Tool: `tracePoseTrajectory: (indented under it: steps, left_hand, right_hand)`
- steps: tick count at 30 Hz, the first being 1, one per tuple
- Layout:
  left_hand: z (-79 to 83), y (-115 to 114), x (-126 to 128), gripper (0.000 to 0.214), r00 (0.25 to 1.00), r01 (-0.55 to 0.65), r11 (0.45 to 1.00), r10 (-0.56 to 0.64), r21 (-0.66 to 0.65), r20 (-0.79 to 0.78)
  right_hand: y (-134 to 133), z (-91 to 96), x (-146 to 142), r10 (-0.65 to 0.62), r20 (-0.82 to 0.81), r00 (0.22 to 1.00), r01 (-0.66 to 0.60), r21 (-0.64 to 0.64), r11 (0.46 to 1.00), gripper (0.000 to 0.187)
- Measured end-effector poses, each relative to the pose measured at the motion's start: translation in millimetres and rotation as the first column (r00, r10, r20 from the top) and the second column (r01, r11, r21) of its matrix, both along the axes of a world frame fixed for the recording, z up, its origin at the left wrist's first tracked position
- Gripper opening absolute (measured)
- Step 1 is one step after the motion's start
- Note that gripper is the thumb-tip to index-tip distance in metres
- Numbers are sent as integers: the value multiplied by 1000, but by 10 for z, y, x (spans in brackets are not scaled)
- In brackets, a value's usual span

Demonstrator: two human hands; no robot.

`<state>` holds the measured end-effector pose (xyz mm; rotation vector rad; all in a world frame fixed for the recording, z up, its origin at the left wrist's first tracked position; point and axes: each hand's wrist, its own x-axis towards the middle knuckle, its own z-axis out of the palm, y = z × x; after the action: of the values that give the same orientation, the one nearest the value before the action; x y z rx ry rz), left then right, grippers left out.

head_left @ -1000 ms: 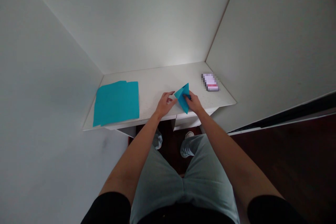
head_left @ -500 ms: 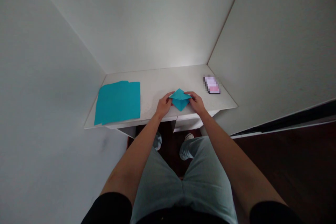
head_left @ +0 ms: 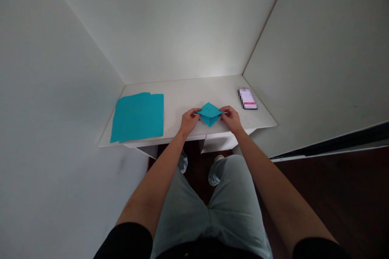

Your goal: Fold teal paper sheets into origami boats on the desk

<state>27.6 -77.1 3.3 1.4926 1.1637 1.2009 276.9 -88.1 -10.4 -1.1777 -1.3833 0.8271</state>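
Pale walls [head_left: 170, 28] box in a white table [head_left: 182, 91] on its left, far & right sides, light dim overall w/ a brighter patch on the far wall above the table. Folded blue paper [head_left: 209, 110] is at the table's near edge, right of centre, btwn the two hands; it's a small diamond shape, one corner pointing far, one near, w/ a crease line running left to right across the middle & a shorter one down the near half. Left hand [head_left: 189, 121] has the paper's left corner pinched btwn thumb & fingers; right hand [head_left: 231, 119] does the same w/ the right corner, so both grips are narrow (can't tell if the paper touches the table underneath). Over at the table's left end, well apart from the hands, blue sheets [head_left: 138, 117] lie flat, overlapping w/ edges out of line. Near the table's right end, beyond the right hand, a phone [head_left: 247, 98] lies face up, screen lit pale w/ a reddish band, pixelated so no text readable. Below the near edge: white drawer front [head_left: 220, 143], dark floor [head_left: 349, 194], the person's light-blue jeans [head_left: 179, 218] & part of a pale shoe [head_left: 219, 157]. Dark sleeves [head_left: 124, 243] end around the elbows, forearms bare.
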Motion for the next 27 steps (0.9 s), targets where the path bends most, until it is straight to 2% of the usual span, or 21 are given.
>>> tracePoseTrajectory:
  steps: [5, 9, 13, 16, 20, 22, 24, 27]
  left_hand:
    - [34, 39, -133, 29, 996, 79, 997, -79, 1, -50]
    - [66, 15, -398, 28, 965, 81, 992, -55, 92, -256]
    - [66, -54, -567, 29, 905, 138, 974, -51, 178, -422]
    - [87, -121, -560, 32, 823, 215, 950, -51, 227, -566]
    - [163, -230, -491, 52, 624, 362, 894, -22, 264, -781]
    - [199, -264, -470, 51, 571, 415, 877, -44, 241, -820]
    - [216, -268, -461, 43, 579, 426, 877, -76, 221, -812]
    - [197, -228, -464, 29, 655, 376, 898, -84, 227, -751]
  right_hand:
    - [-32, -9, 22, 49, 73, 996, -49, -13, 999, 26]
    - [-70, 24, 7, 128, 244, 961, -125, -31, 992, 29]
    - [-82, 63, -35, 176, 335, 926, -196, 26, 980, 25]
    - [-85, 68, -61, 198, 406, 892, -229, 29, 973, 23]
    - [-98, 51, -75, 202, 525, 827, -252, 24, 967, 27]
    - [-102, 49, -75, 195, 560, 805, -252, 26, 967, 29]
    - [-102, 59, -73, 186, 554, 811, -243, 31, 970, 25]
    - [-101, 86, -69, 137, 487, 863, -175, 35, 984, 20]
